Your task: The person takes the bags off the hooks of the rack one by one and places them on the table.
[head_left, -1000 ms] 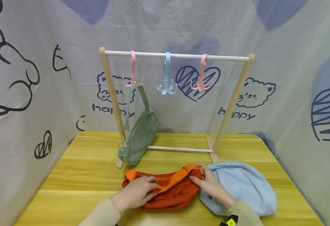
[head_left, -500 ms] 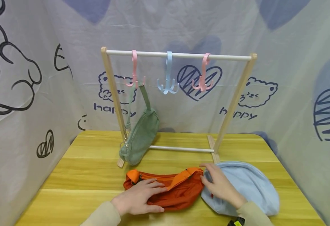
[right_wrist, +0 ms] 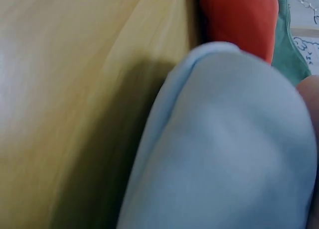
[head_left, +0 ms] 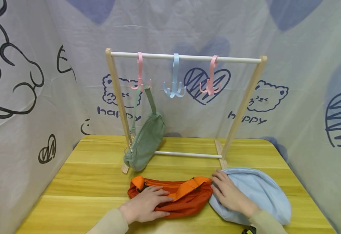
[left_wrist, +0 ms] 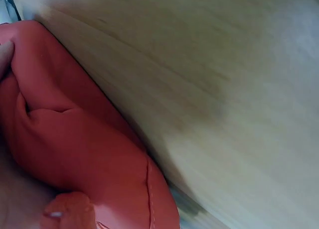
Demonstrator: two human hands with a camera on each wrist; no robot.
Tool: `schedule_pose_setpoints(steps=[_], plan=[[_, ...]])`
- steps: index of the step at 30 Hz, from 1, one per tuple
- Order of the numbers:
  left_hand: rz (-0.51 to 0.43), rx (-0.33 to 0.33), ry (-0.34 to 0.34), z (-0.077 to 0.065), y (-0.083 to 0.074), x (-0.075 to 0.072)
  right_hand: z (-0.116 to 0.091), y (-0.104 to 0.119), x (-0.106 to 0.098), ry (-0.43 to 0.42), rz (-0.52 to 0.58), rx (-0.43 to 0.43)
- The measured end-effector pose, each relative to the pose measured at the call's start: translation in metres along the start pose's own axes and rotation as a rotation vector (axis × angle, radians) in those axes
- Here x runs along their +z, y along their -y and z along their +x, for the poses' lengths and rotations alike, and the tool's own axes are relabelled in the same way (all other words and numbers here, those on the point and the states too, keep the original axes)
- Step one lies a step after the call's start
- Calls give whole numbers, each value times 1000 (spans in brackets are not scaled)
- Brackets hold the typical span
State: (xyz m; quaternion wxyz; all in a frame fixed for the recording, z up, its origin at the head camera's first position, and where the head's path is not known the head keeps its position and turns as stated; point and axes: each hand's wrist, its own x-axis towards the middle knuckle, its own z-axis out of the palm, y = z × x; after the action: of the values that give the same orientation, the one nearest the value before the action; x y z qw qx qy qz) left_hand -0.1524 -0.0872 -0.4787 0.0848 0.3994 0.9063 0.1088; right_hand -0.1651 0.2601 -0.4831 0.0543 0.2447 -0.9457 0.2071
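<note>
An orange-red waist bag (head_left: 185, 203) with a bright orange strap lies on the table in the head view. My left hand (head_left: 147, 203) rests on its left half, fingers spread and fairly straight. At the bag's right end, my right hand (head_left: 232, 195) lies over the near-left part of a light blue bag (head_left: 261, 191), its fingertips by the orange bag's edge. The left wrist view shows the red fabric (left_wrist: 75, 124) close up beside the table. In the right wrist view the light blue bag (right_wrist: 239, 149) fills the middle.
A wooden rack with a white top bar (head_left: 158, 56) stands behind. It carries two pink hooks (head_left: 140, 73) (head_left: 211, 78) and a blue hook (head_left: 174, 78). A green bag (head_left: 147, 143) hangs from the left pink hook by its strap, over the yellow wood table (head_left: 80, 182).
My right hand has let go of the orange bag's right end and moved right onto the blue bag. My left hand's fingers have straightened and spread over the orange bag.
</note>
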Motion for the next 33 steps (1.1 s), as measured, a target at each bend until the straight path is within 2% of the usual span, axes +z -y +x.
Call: schedule_pose_setpoints(steps=[10,19,25,33], plan=[[-28,-27,19,5,-2,-1,-5,-13,-13,109,63,1],[-23,-16,27,9,-2,1,-3,-19,-19,117,64,-62],[2,-4,28,12,-4,4,-3,-20,-19,124,71,-47],[-1,-12,55,15,-11,3,-3,-19,-19,106,19,-29]])
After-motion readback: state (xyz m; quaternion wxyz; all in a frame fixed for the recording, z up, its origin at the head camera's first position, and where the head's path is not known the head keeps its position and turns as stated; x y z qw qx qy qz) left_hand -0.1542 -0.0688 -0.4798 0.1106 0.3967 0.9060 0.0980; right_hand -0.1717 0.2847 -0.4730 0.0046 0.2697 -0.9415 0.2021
